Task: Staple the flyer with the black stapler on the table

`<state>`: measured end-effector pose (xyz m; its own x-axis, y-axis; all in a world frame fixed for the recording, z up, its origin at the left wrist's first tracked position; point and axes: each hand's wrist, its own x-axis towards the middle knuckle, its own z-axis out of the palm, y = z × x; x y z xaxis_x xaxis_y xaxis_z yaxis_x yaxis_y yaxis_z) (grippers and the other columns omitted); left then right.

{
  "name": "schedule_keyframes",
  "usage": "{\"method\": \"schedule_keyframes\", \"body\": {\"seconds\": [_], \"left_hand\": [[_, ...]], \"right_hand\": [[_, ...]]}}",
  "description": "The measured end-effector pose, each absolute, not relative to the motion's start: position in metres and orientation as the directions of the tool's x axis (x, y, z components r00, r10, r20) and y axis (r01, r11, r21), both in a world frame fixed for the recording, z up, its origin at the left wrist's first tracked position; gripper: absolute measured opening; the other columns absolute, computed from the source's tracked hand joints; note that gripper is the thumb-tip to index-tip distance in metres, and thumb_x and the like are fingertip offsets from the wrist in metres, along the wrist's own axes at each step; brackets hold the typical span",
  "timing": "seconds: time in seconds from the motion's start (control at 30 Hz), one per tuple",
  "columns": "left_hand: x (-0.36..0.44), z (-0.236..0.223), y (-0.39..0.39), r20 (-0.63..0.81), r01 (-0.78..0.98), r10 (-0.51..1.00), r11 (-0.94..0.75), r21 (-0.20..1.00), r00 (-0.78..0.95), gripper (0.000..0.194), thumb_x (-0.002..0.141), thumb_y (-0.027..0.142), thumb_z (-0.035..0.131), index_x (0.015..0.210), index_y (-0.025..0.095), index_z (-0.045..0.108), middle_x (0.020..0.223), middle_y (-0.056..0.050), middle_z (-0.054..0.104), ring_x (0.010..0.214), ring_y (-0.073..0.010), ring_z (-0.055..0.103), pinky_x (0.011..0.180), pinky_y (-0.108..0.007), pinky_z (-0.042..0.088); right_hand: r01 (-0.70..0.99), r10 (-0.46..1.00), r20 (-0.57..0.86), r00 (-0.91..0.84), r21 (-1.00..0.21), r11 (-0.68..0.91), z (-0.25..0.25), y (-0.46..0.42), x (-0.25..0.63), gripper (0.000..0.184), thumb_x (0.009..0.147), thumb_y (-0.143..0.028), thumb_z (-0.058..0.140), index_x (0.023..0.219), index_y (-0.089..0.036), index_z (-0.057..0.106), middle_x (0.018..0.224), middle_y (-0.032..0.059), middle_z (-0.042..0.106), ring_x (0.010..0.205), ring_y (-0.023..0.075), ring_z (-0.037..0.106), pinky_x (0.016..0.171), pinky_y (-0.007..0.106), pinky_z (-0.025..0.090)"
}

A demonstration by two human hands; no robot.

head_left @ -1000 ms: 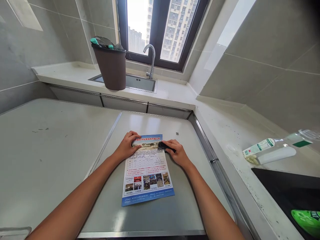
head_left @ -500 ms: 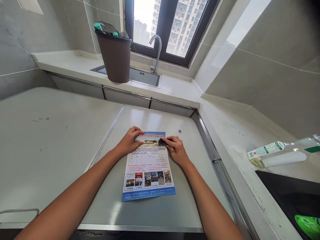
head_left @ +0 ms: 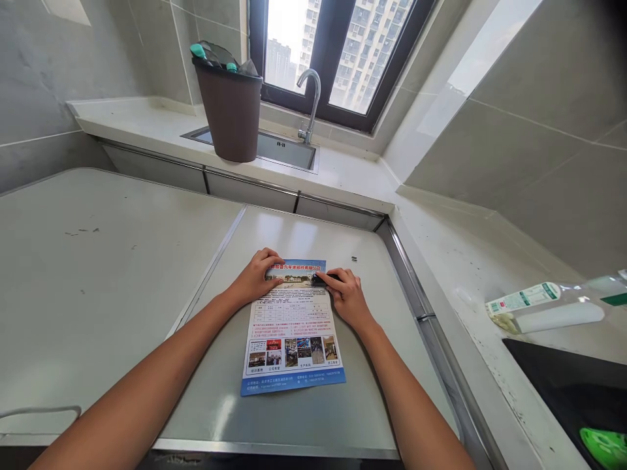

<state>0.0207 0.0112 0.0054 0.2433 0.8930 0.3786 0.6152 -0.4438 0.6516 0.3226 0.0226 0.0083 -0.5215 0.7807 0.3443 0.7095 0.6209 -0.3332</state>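
A printed leaflet [head_left: 294,326] with blue borders, red lettering and small photos lies flat on the pale panel [head_left: 206,405] in front of me. My left hand [head_left: 259,274] holds its upper left corner, fingers curled at the top edge and thumb across the print. At the upper right edge my right hand [head_left: 347,294] grips a small black stapler [head_left: 317,280], its nose over the leaflet's picture; the fingers partly hide it. Two tiny dark strips [head_left: 353,258] lie on the panel just beyond the right hand.
Behind the panel, a brown bin [head_left: 232,114] with green-capped bottles stands at the sink [head_left: 287,151] below a tap [head_left: 309,104]. A metal rail [head_left: 416,287] borders the right side. On the right counter are a clear bottle [head_left: 553,300] and a green item [head_left: 605,447].
The view has shifted slightly. Both hands keep their places on the leaflet, and the stapler stays at its upper right edge.
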Motion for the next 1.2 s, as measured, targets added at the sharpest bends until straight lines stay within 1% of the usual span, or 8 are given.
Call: {"method": "schedule_keyframes", "body": {"seconds": [0.33, 0.57, 0.7, 0.77, 0.87, 0.97, 1.1, 1.2], "left_hand": [[0.02, 0.0, 0.013, 0.389, 0.618, 0.884, -0.462, 0.636, 0.26, 0.036, 0.083, 0.023, 0.073, 0.118, 0.02, 0.066, 0.123, -0.01, 0.056, 0.117, -0.0276, 0.056, 0.105, -0.046, 0.048], [0.021, -0.002, 0.013, 0.379, 0.637, 0.891, -0.445, 0.63, 0.248, 0.036, 0.082, 0.023, 0.074, 0.117, 0.02, 0.067, 0.122, -0.01, 0.056, 0.117, -0.0279, 0.055, 0.105, -0.046, 0.048], [0.02, -0.003, 0.013, 0.37, 0.646, 0.895, -0.437, 0.626, 0.248, 0.037, 0.082, 0.024, 0.073, 0.118, 0.021, 0.068, 0.123, -0.01, 0.057, 0.118, -0.0286, 0.055, 0.104, -0.046, 0.049], [0.019, -0.004, 0.013, 0.374, 0.653, 0.891, -0.446, 0.612, 0.258, 0.036, 0.083, 0.024, 0.073, 0.118, 0.021, 0.069, 0.123, -0.01, 0.059, 0.117, -0.0289, 0.057, 0.103, -0.047, 0.05], [0.018, -0.005, 0.015, 0.364, 0.673, 0.892, -0.443, 0.592, 0.267, 0.034, 0.085, 0.027, 0.072, 0.118, 0.022, 0.072, 0.123, -0.01, 0.061, 0.115, -0.0293, 0.059, 0.102, -0.048, 0.05], [0.017, -0.006, 0.017, 0.341, 0.705, 0.904, -0.418, 0.574, 0.259, 0.03, 0.084, 0.03, 0.074, 0.113, 0.023, 0.076, 0.128, -0.011, 0.063, 0.118, -0.0308, 0.059, 0.105, -0.051, 0.048], [0.015, -0.01, 0.021, 0.341, 0.749, 0.908, -0.401, 0.528, 0.245, 0.024, 0.081, 0.033, 0.079, 0.103, 0.026, 0.081, 0.138, -0.01, 0.06, 0.128, -0.0351, 0.054, 0.113, -0.058, 0.04], [0.013, -0.014, 0.023, 0.338, 0.762, 0.912, -0.386, 0.519, 0.232, 0.025, 0.081, 0.036, 0.079, 0.104, 0.027, 0.082, 0.14, -0.011, 0.058, 0.128, -0.0354, 0.054, 0.114, -0.061, 0.038]], "right_hand": [[0.739, 0.79, 0.305, -0.532, -0.288, 0.608, 0.011, 0.021, 0.321, 0.059, 0.096, -0.006, 0.046, 0.142, -0.04, 0.058, 0.122, 0.0059, 0.062, 0.11, 0.0256, 0.05, 0.094, 0.043, 0.038], [0.822, 0.821, 0.302, -0.484, -0.166, 0.545, 0.011, 0.01, 0.305, 0.079, 0.075, 0.007, 0.05, 0.137, -0.04, 0.062, 0.119, 0.0074, 0.059, 0.111, 0.0279, 0.047, 0.103, 0.05, 0.031], [0.849, 0.822, 0.306, -0.481, -0.071, 0.524, 0.012, 0.005, 0.298, 0.081, 0.071, 0.005, 0.055, 0.137, -0.04, 0.061, 0.121, 0.0087, 0.058, 0.116, 0.0312, 0.045, 0.108, 0.055, 0.026], [0.836, 0.81, 0.295, -0.507, -0.06, 0.545, 0.014, 0.007, 0.302, 0.079, 0.074, 0.003, 0.055, 0.141, -0.039, 0.059, 0.123, 0.0088, 0.058, 0.116, 0.0307, 0.045, 0.107, 0.053, 0.029], [0.847, 0.829, 0.292, -0.477, -0.097, 0.522, 0.017, 0.014, 0.316, 0.072, 0.085, 0.0, 0.05, 0.146, -0.038, 0.053, 0.123, 0.0084, 0.06, 0.113, 0.0275, 0.05, 0.101, 0.045, 0.038], [0.894, 0.882, 0.305, -0.36, -0.157, 0.419, 0.018, 0.023, 0.332, 0.064, 0.092, -0.006, 0.048, 0.149, -0.035, 0.049, 0.122, 0.0085, 0.062, 0.109, 0.0267, 0.053, 0.094, 0.04, 0.044], [0.888, 0.908, 0.301, -0.292, -0.267, 0.374, 0.017, 0.029, 0.342, 0.053, 0.093, -0.011, 0.052, 0.143, -0.027, 0.053, 0.12, 0.0085, 0.065, 0.106, 0.026, 0.056, 0.091, 0.038, 0.047], [0.893, 0.906, 0.375, -0.198, -0.312, 0.324, 0.019, 0.028, 0.342, 0.043, 0.091, -0.009, 0.052, 0.131, -0.021, 0.06, 0.113, 0.0101, 0.068, 0.106, 0.028, 0.057, 0.091, 0.04, 0.047]]}}
